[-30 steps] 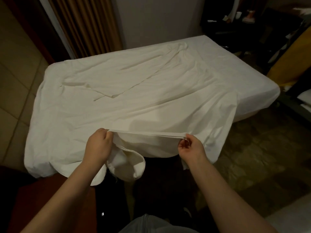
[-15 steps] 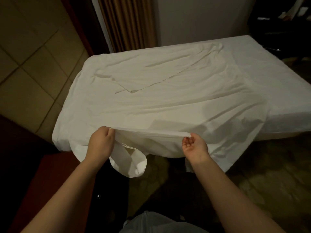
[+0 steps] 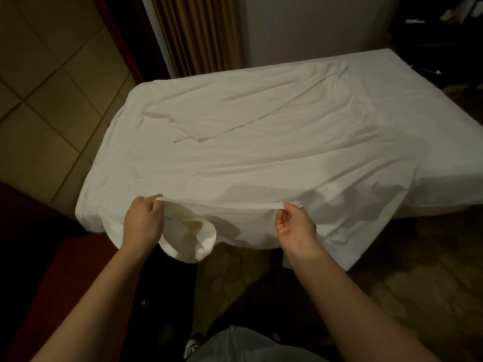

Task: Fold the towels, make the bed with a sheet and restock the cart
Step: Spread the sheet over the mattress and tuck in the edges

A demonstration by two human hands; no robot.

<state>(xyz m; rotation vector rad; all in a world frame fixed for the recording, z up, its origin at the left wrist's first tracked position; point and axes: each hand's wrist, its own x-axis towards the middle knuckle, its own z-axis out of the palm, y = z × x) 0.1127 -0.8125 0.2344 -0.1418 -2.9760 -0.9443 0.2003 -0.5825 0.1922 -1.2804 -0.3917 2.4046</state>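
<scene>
A white sheet (image 3: 261, 152) lies spread and wrinkled over the bed (image 3: 449, 189), with a folded-back flap near its far side. Its near hem is stretched taut between my two hands. My left hand (image 3: 142, 220) grips the hem at the left, and a loop of loose cloth hangs below it. My right hand (image 3: 295, 226) pinches the hem at the right between thumb and fingers. The rest of the near edge drapes down off the bed's foot.
Brown curtains (image 3: 193, 35) and a pale wall (image 3: 313, 27) stand behind the bed. Tiled floor (image 3: 39, 113) lies to the left, patterned floor (image 3: 418, 283) to the right. Dark furniture (image 3: 444, 35) fills the back right corner. A reddish-brown surface (image 3: 52, 283) sits at lower left.
The view has swung left, so the bed sits further right in frame. Both hands keep their hold on the hem, which stays taut between them.
</scene>
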